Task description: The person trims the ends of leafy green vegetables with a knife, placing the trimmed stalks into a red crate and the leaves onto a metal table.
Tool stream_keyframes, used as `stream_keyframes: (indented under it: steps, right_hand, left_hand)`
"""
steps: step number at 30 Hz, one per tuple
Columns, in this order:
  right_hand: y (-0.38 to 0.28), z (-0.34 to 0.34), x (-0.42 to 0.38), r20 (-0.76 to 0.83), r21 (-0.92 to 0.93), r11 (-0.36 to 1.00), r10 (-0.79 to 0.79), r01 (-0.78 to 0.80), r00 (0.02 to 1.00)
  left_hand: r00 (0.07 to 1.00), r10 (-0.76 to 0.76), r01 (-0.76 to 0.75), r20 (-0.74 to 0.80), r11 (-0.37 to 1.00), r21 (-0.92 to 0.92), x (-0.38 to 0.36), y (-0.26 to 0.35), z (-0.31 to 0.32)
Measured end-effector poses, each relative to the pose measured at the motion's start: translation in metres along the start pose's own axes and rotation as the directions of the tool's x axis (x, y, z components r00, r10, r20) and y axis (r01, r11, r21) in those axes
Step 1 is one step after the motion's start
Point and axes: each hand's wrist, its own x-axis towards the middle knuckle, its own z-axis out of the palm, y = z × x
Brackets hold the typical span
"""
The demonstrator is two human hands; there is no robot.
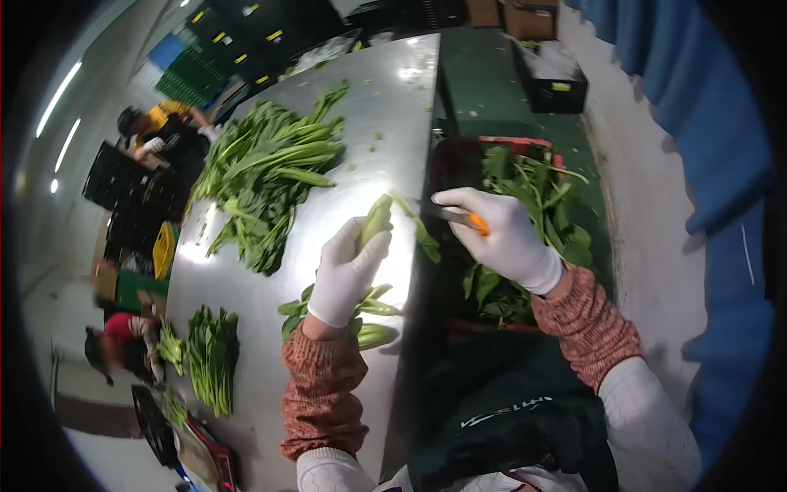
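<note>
My left hand (pixel 352 262), in a white glove, is closed round a thick pale-green vegetable stalk (pixel 376 218) above the metal table. In my right hand (pixel 502 234), also gloved, is a small knife with an orange handle (pixel 478 223), its dark blade pointing left toward the stalk. Between the two hands, a green leaf (pixel 422 234) with a pale stem hangs at the table's edge. Below my left wrist lie a few trimmed stalks (pixel 376 334) with leaves. A red crate (pixel 452 150) holding cut leaves (pixel 561 213) stands below my right hand.
A large heap of leafy greens (pixel 275 156) covers the far left of the steel table (pixel 316 394); a smaller bunch (pixel 213 361) lies nearer. Two people (pixel 168 135) work along the opposite side. A black crate (pixel 557 86) sits on the floor beside the right wall.
</note>
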Motion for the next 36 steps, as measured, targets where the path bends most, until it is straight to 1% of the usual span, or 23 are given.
stream_keyframes:
  steps: [5, 8, 9, 12, 13, 14, 16, 17, 18, 19, 21, 22, 24, 26, 27, 28, 29, 30, 31, 32, 33, 34, 36]
  right_hand:
    - [0.015, -0.015, 0.0, -0.008, -0.046, 0.998, -0.043, 0.043, 0.999]
    - [0.025, -0.021, -0.007, 0.018, -0.03, 0.999, -0.013, 0.014, 1.0]
    - [0.027, -0.025, -0.008, 0.045, -0.009, 1.0, 0.014, -0.014, 0.999]
    - [0.08, -0.013, -0.016, 0.061, -0.199, 0.949, 0.262, -0.246, 0.963]
    - [0.092, -0.013, -0.02, 0.013, -0.126, 0.956, 0.27, -0.266, 0.963]
    - [0.103, -0.014, -0.027, 0.05, 0.126, 0.948, 0.287, -0.291, 0.957]
    - [0.043, -0.044, -0.017, 0.336, 0.498, 0.748, 0.3, -0.438, 0.893]
    - [0.035, -0.047, -0.019, 0.452, 0.639, 0.606, 0.203, -0.474, 0.869]
    - [0.021, -0.051, -0.018, 0.514, 0.6, 0.602, 0.214, -0.526, 0.831]
    - [0.019, -0.048, -0.016, 0.488, 0.58, 0.649, 0.206, -0.491, 0.848]
    - [0.022, -0.042, -0.015, 0.477, 0.522, 0.698, 0.237, -0.49, 0.847]
    - [0.023, -0.041, -0.015, 0.485, 0.475, 0.708, 0.285, -0.523, 0.827]
    - [0.023, -0.035, -0.022, 0.373, 0.421, 0.751, 0.368, -0.509, 0.851]
    - [0.02, -0.036, -0.023, 0.309, 0.374, 0.745, 0.461, -0.552, 0.832]
    - [0.023, -0.041, -0.023, 0.241, 0.409, 0.763, 0.438, -0.5, 0.866]
    - [0.032, -0.047, -0.023, 0.172, 0.439, 0.78, 0.415, -0.446, 0.894]
    - [0.044, -0.053, -0.021, 0.075, 0.448, 0.776, 0.462, -0.444, 0.884]
    - [0.057, -0.061, -0.021, -0.023, 0.457, 0.774, 0.504, -0.439, 0.864]
    - [0.072, -0.07, -0.023, -0.019, 0.424, 0.761, 0.549, -0.49, 0.836]
    - [0.083, -0.074, -0.027, -0.058, 0.209, 0.828, 0.542, -0.521, 0.838]
    - [0.109, -0.08, -0.035, -0.113, -0.18, 0.874, 0.437, -0.451, 0.892]
    - [0.135, -0.08, -0.048, -0.118, -0.544, 0.773, 0.316, -0.328, 0.941]
    - [0.145, -0.061, -0.065, -0.085, -0.376, 0.882, 0.274, -0.285, 0.958]
  left_hand:
    - [0.982, -0.099, 0.123, 0.159, 0.981, -0.148, 0.01, 0.01, 0.044]
    - [0.967, -0.125, 0.164, 0.223, 0.973, -0.166, 0.015, 0.01, 0.058]
    - [0.962, -0.111, 0.16, 0.25, 0.969, -0.187, 0.016, 0.01, 0.062]
    - [0.928, -0.038, 0.162, 0.371, 0.937, -0.31, 0.02, -0.006, 0.063]
    - [0.928, -0.056, 0.176, 0.369, 0.938, -0.299, 0.015, -0.002, 0.065]
    - [0.915, -0.061, 0.19, 0.398, 0.937, -0.294, 0.016, 0.002, 0.066]
    - [0.898, -0.087, 0.235, 0.431, 0.924, -0.303, 0.016, 0.0, 0.067]
    - [0.871, -0.13, 0.288, 0.473, 0.916, -0.278, 0.018, -0.005, 0.069]
    - [0.848, -0.177, 0.362, 0.499, 0.882, -0.302, 0.016, -0.009, 0.075]
    - [0.828, -0.16, 0.35, 0.537, 0.896, -0.273, 0.015, -0.011, 0.079]
    - [0.866, -0.189, 0.257, 0.462, 0.962, -0.09, 0.013, -0.008, 0.081]
    - [0.952, -0.057, 0.029, 0.301, 0.995, 0.095, 0.011, -0.022, 0.089]
    - [0.943, 0.261, -0.313, 0.206, 0.905, 0.288, 0.006, -0.041, 0.086]
    - [0.908, 0.405, -0.418, 0.106, 0.861, 0.289, 0.005, -0.05, 0.08]
    - [0.911, 0.412, -0.403, 0.003, 0.889, 0.218, -0.004, -0.038, 0.068]
    - [0.972, 0.234, -0.234, 0.011, 0.972, 0.005, -0.015, -0.015, 0.045]
    - [0.954, 0.273, -0.245, -0.124, 0.948, 0.205, -0.027, 0.012, 0.024]
    - [0.922, 0.313, -0.269, -0.228, 0.942, 0.202, -0.038, 0.021, 0.001]
    - [0.888, 0.343, -0.218, -0.306, 0.9, 0.377, -0.05, 0.032, -0.018]
    - [0.843, 0.39, -0.147, -0.371, 0.83, 0.538, -0.063, 0.038, -0.035]
    - [0.852, 0.409, -0.122, -0.328, 0.763, 0.635, -0.076, 0.028, -0.056]
    - [0.862, 0.423, -0.101, -0.28, 0.684, 0.722, -0.087, 0.009, -0.068]
    - [0.967, 0.231, -0.025, -0.104, 0.498, 0.867, -0.107, -0.036, -0.064]
